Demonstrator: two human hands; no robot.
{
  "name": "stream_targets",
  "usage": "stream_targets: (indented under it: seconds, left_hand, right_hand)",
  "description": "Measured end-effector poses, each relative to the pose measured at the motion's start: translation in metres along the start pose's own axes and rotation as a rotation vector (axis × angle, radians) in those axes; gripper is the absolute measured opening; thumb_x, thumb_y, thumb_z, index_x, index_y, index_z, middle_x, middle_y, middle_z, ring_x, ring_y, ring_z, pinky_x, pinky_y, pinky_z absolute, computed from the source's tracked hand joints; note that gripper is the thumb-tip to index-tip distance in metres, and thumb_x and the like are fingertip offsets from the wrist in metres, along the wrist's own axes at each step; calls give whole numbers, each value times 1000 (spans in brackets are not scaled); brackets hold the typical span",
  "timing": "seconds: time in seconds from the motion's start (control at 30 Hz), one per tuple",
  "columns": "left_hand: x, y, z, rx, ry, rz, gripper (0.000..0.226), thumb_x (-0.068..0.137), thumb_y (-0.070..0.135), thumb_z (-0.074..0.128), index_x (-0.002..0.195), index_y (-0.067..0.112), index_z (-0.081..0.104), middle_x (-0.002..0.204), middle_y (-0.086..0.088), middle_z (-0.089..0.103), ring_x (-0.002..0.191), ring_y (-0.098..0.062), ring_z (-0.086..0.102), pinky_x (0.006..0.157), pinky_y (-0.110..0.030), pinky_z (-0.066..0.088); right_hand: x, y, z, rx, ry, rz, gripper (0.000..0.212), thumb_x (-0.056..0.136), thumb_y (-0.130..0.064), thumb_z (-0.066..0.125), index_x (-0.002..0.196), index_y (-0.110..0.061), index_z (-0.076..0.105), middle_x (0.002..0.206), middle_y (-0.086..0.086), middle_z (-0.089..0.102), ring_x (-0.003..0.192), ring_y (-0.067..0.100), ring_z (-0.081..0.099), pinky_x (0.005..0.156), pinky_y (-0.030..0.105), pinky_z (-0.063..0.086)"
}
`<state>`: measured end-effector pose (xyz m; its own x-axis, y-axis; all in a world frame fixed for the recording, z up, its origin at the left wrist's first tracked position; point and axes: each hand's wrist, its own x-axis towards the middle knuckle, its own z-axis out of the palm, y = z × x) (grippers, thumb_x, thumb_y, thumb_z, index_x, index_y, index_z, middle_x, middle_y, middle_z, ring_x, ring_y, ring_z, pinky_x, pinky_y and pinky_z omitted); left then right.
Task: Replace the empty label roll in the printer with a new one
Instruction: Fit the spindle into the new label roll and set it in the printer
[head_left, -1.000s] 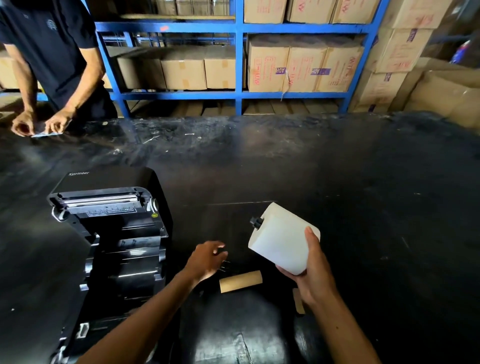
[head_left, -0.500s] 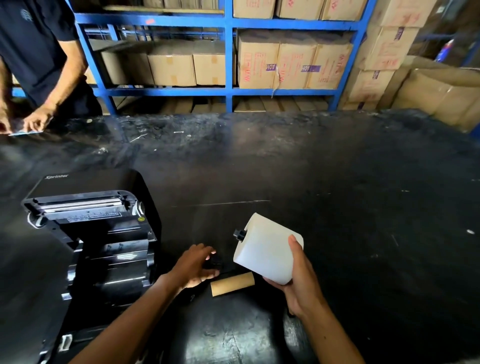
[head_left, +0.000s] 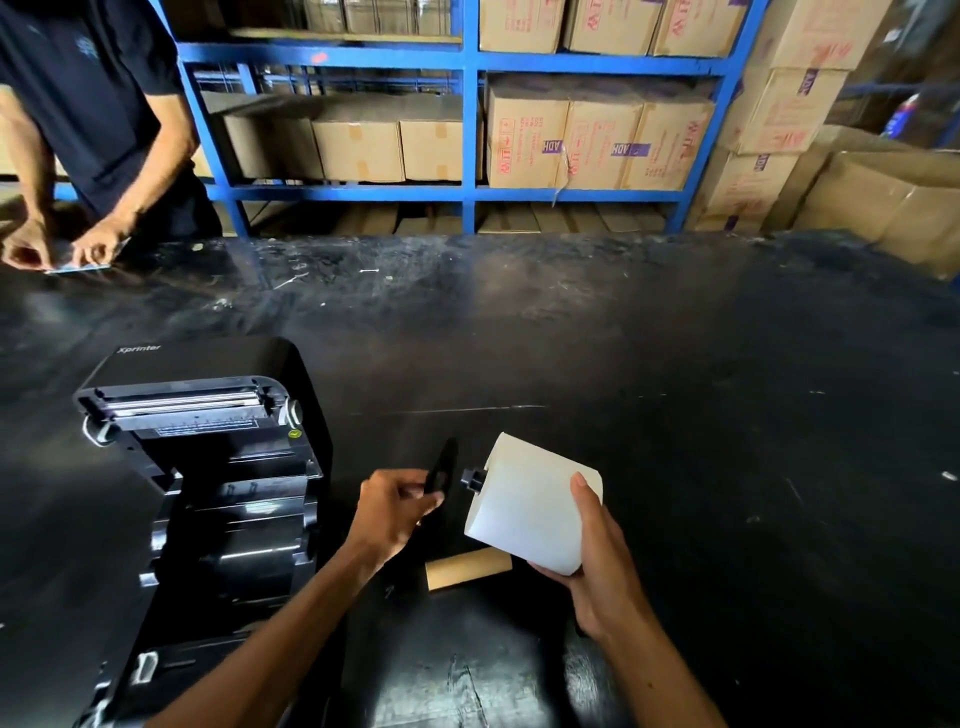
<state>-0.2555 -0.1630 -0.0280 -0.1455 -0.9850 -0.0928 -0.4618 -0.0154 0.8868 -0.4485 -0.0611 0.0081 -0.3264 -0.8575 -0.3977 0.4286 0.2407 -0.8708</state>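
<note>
My right hand (head_left: 597, 561) grips a full white label roll (head_left: 524, 504) above the table, tilted, with a black spindle end (head_left: 471, 479) sticking out of its left side. My left hand (head_left: 389, 512) holds a flat black plastic disc-shaped guide piece (head_left: 441, 467) just left of that spindle end, a small gap between them. The empty brown cardboard core (head_left: 467, 569) lies on the black table below the roll. The black label printer (head_left: 208, 467) stands open at the left, its lid tipped back and its roll bay bare.
The black table (head_left: 675, 415) stretches far to the right and back. Another person stands at the far left edge, hands on a small card (head_left: 78, 267). Blue shelving (head_left: 470, 130) with cardboard boxes lines the back; more boxes (head_left: 883, 208) stack at the right.
My left hand picked the black guide piece up from the table and raised it toward the spindle end. The roll stayed in my right hand.
</note>
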Motion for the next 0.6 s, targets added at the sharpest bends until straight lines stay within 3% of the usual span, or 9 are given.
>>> stream_targets:
  seconds: [0.07, 0.2, 0.33, 0.4, 0.47, 0.53, 0.6]
  left_hand:
    - [-15, 20, -4, -107, 51, 61, 18, 81, 9, 73, 85, 26, 79, 72, 8, 77, 70, -7, 69, 64, -16, 55]
    - [-44, 44, -11, -120, -32, 154, 34, 87, 7, 65, 91, 40, 75, 93, 12, 78, 86, -5, 72, 74, -18, 56]
    - [-63, 46, -25, -82, -18, 202, 44, 87, 1, 63, 123, 26, 64, 109, 10, 75, 103, -7, 69, 92, -25, 55]
    - [-71, 42, -35, -68, -2, 211, 47, 86, 3, 64, 129, 22, 59, 113, 6, 74, 107, -9, 68, 95, -30, 54]
    - [-79, 39, -45, -27, 19, 209, 45, 86, 6, 65, 127, 25, 61, 104, 4, 75, 93, -13, 71, 88, -35, 57]
    - [-88, 36, -54, 13, 43, 243, 46, 87, 6, 64, 122, 36, 62, 90, 9, 71, 70, -9, 68, 72, -31, 59]
    - [-96, 31, -63, 62, 92, 260, 44, 87, 6, 64, 120, 36, 64, 85, 15, 69, 66, -9, 67, 68, -30, 58]
  right_hand:
    - [0, 1, 2, -11, -10, -13, 28, 92, -47, 49, 113, -31, 61, 106, 3, 72, 97, 25, 67, 81, 47, 55]
    - [0, 2, 8, -36, -41, -49, 23, 91, -47, 51, 106, -36, 64, 102, 1, 73, 94, 22, 68, 85, 49, 55]
    - [-3, 5, 19, -81, -79, -81, 29, 90, -48, 51, 114, -35, 62, 106, 1, 72, 97, 22, 67, 90, 49, 54]
    - [-5, 6, 26, -113, -103, -109, 30, 90, -48, 52, 115, -35, 62, 107, 0, 72, 99, 23, 67, 93, 49, 53]
    - [-8, 9, 36, -156, -133, -145, 33, 89, -49, 53, 119, -36, 59, 110, -2, 71, 101, 22, 66, 95, 49, 52]
    - [-11, 12, 45, -202, -159, -161, 39, 88, -51, 53, 124, -37, 55, 114, -4, 69, 101, 20, 65, 93, 44, 53]
    - [-15, 16, 55, -219, -201, -160, 37, 88, -51, 53, 123, -39, 56, 112, -7, 70, 99, 17, 67, 88, 38, 54]
